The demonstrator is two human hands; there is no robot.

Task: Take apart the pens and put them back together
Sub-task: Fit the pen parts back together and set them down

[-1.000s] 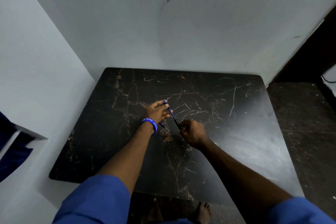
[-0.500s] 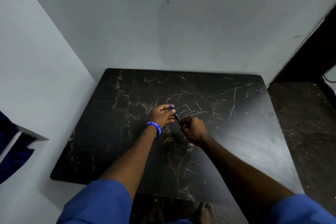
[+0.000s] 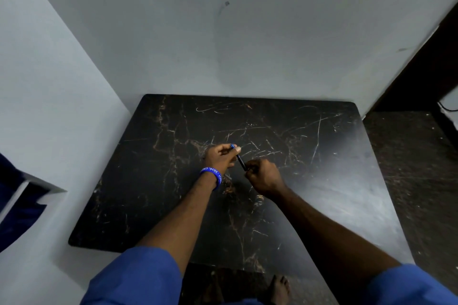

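Blue-capped slim dark pen hangs above the black marbled worktop, left hand pinching its far end, right hand pinching the near end, probably to twist or pull it apart.

1 head view, wide-angle, looking steeply down at table, wall corner beyond.

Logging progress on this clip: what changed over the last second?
The two hands closed together, so less of the pen shows between them. Left hand kept its blue end, right hand the dark end. The table is unchanged.
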